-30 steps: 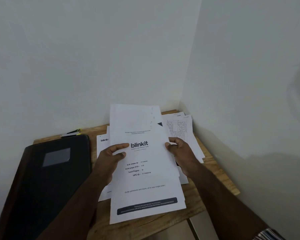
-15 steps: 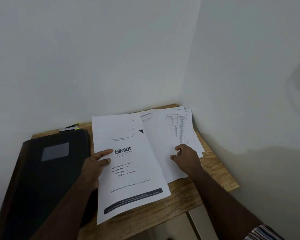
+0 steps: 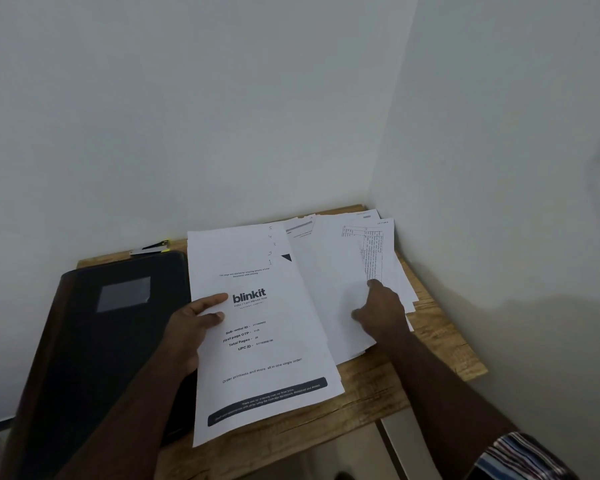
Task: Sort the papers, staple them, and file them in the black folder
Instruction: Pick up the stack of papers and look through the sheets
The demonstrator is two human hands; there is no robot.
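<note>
**Papers on bench, both hands engaged**

Head view: Papers split in two lots on the wooden bench (image 3: pixel 388 389). Left hand (image 3: pixel 191 330) grips the printed cover sheet (image 3: pixel 257 327) at its left edge, thumb on top, fingers curled under. Sheet overlaps the black folder (image 3: pixel 94 341), which lies closed at bench left. Right hand (image 3: pixel 381 310) rests on the loose pile (image 3: pixel 343 268) in the corner, fingers bent, pressing down on the top page. Stapler (image 3: pixel 151 247) behind folder, against wall.

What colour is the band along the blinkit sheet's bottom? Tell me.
Black band, with small white print; head view.
</note>
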